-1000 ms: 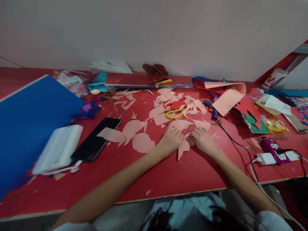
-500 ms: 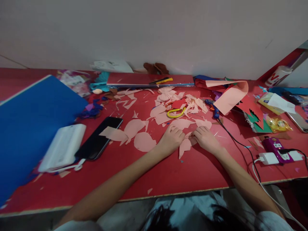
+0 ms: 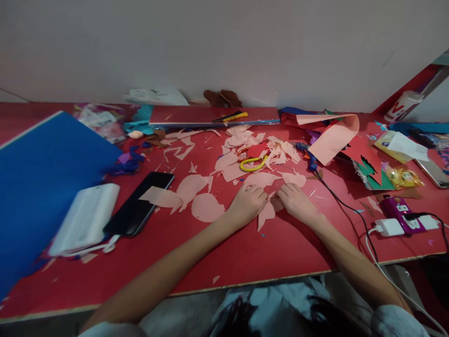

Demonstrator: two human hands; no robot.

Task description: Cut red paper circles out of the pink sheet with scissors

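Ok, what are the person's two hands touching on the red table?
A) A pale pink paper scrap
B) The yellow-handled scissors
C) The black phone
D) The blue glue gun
A: the left hand and the right hand both rest on a pale pink paper scrap on the red table.

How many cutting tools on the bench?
2: a yellow-and-black craft knife on the red board at the back, and yellow-handled scissors among the pink paper scraps. More could be hidden under the scraps.
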